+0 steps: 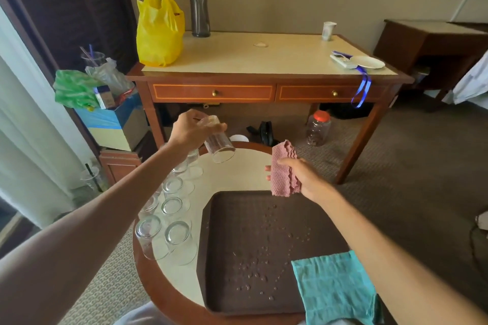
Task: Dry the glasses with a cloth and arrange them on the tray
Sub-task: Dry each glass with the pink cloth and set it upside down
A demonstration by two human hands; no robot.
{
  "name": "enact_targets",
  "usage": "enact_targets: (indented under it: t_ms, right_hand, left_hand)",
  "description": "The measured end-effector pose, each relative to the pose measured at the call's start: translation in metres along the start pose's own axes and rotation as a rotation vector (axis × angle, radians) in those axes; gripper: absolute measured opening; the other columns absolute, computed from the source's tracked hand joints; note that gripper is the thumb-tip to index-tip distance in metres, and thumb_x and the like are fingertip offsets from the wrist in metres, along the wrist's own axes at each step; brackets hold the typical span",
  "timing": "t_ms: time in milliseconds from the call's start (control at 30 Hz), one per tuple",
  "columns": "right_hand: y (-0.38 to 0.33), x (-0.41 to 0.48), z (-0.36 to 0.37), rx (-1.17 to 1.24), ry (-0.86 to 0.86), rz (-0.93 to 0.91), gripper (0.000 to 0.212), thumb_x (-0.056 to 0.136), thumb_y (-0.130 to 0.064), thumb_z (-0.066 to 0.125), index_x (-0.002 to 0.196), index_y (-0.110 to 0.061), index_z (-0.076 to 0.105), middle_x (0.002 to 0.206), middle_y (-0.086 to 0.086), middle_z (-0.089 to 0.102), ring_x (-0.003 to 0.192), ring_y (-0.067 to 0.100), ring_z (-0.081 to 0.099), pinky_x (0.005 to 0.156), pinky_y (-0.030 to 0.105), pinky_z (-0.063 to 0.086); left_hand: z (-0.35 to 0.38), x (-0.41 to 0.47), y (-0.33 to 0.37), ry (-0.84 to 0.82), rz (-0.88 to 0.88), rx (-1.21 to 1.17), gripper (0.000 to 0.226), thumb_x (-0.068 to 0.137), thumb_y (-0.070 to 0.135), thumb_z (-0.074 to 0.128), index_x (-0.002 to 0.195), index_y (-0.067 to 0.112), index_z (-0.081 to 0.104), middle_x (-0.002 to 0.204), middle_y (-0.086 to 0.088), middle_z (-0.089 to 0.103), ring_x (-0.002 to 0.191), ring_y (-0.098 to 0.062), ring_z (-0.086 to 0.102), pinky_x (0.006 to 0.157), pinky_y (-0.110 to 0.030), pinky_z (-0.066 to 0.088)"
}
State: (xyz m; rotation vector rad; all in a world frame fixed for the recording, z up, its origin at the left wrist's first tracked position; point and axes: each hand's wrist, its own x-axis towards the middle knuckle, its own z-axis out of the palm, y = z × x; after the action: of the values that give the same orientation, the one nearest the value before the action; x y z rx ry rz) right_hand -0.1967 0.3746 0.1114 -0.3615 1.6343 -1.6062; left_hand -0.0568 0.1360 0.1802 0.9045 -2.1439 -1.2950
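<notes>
**Glass, weave, wood and plastic**

The raised glass is clear and smooth, as are the upturned glasses. The tabletop is a smooth cream surface inside a glossy wood rim. The pink cloth has a coarse waffle weave, while the teal cloth is finer and flatter. The tray is dark, matt and finely textured, beaded with water drops. The yellow bag is thin, shiny plastic.

One clear glass tilts mouth-down in the left hand. More glasses stand upside down left of the droplet-speckled brown tray. The right hand grips a pink cloth.
</notes>
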Motion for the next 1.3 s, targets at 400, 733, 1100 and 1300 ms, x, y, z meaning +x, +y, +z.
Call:
enact_targets:
  t_ms: [400,733,1100,1300]
  right_hand:
    - [0.043,0.117,0.017,-0.165,0.113,0.055,0.027,0.098,-0.034,0.062,0.121,-0.02,0.064,0.096,0.008,0.077,0.09,0.028,0.075,0.098,0.049,0.054]
    - [0.066,0.14,0.027,-0.069,0.106,0.066,0.052,0.097,-0.067,0.039,0.133,-0.031,0.053,0.109,0.006,0.075,0.1,0.027,0.072,0.072,0.032,0.059]
    - [0.073,0.121,0.025,0.076,0.148,0.137,0.044,0.106,-0.053,0.03,0.124,-0.026,0.059,0.106,0.009,0.076,0.099,0.031,0.073,0.093,0.045,0.057]
    - [0.063,0.114,0.018,-0.041,0.185,0.085,0.043,0.094,-0.059,0.054,0.127,-0.032,0.062,0.135,-0.002,0.063,0.12,0.021,0.061,0.111,0.049,0.042]
  left_hand:
    - [0.039,0.071,-0.086,-0.071,0.116,0.481,0.046,0.072,0.031,0.093,0.109,0.011,0.075,0.112,-0.007,0.072,0.1,-0.026,0.067,0.082,-0.036,0.054]
    - [0.041,0.065,-0.121,-0.146,0.217,0.864,0.063,0.075,0.049,0.087,0.126,0.017,0.069,0.12,-0.006,0.068,0.115,-0.027,0.052,0.091,-0.04,0.047]
    - [0.043,0.04,-0.107,-0.204,0.152,1.068,0.064,0.082,0.038,0.083,0.138,0.017,0.057,0.14,-0.015,0.049,0.132,-0.036,0.039,0.106,-0.051,0.041]
    - [0.103,0.036,-0.065,-0.423,-0.117,0.335,0.038,0.101,0.045,0.061,0.115,0.011,0.071,0.114,-0.007,0.072,0.108,-0.027,0.068,0.087,-0.033,0.056]
